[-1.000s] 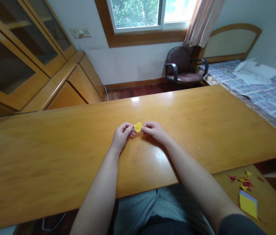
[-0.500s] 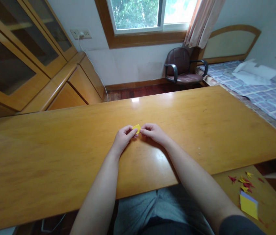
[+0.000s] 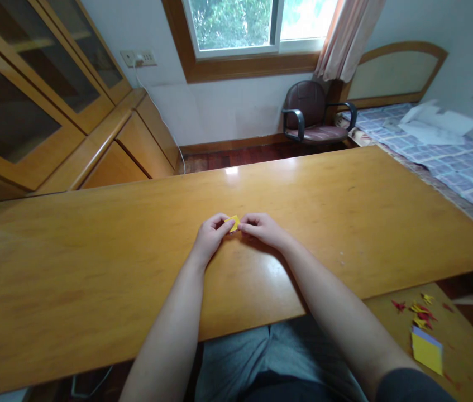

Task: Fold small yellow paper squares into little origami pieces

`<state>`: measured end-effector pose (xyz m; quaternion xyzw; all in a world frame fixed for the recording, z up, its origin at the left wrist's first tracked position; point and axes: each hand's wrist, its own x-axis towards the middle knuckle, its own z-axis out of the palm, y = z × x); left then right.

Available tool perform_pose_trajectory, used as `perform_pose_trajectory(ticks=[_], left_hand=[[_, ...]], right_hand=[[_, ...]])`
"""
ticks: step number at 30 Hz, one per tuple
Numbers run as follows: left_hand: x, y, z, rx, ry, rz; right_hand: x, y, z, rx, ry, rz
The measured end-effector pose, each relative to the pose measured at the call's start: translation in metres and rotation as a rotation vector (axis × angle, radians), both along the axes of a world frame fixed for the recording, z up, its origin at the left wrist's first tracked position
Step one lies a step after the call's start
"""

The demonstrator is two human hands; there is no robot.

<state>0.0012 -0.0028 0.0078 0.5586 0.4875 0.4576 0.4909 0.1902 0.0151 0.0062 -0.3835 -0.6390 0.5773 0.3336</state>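
Note:
A small folded piece of yellow origami paper (image 3: 234, 223) is held just above the middle of the wooden table (image 3: 106, 268). My left hand (image 3: 214, 231) is closed on its left side, the thumb lying over the paper's front. From the right, my right hand (image 3: 261, 228) pinches the paper's right edge between thumb and fingertips. The fingers partly cover the paper, so its exact folds cannot be made out.
On a lower surface at the right lie several red and yellow folded paper figures (image 3: 423, 312) beside a stack of yellow paper sheets (image 3: 428, 352). Beyond the table stand an office chair (image 3: 309, 114), a bed (image 3: 449, 159) and a glass-doored cabinet (image 3: 14, 106).
The yellow paper has tilted a little and sits slightly lower in the view. My fingers have shifted slightly around it; both hands keep their grip.

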Motion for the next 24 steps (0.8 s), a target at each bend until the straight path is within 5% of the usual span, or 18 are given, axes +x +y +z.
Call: perform_pose_trajectory(ticks=[8, 24], left_hand=[[0.0011, -0.0009, 0.0036, -0.035, -0.078, 0.101], [0.0023, 0.0, 0.0022, -0.026, -0.035, 0.078]], right_hand=[[0.0015, 0.0005, 0.0049, -0.015, -0.003, -0.071], [0.001, 0.001, 0.004, 0.015, -0.006, -0.07]])
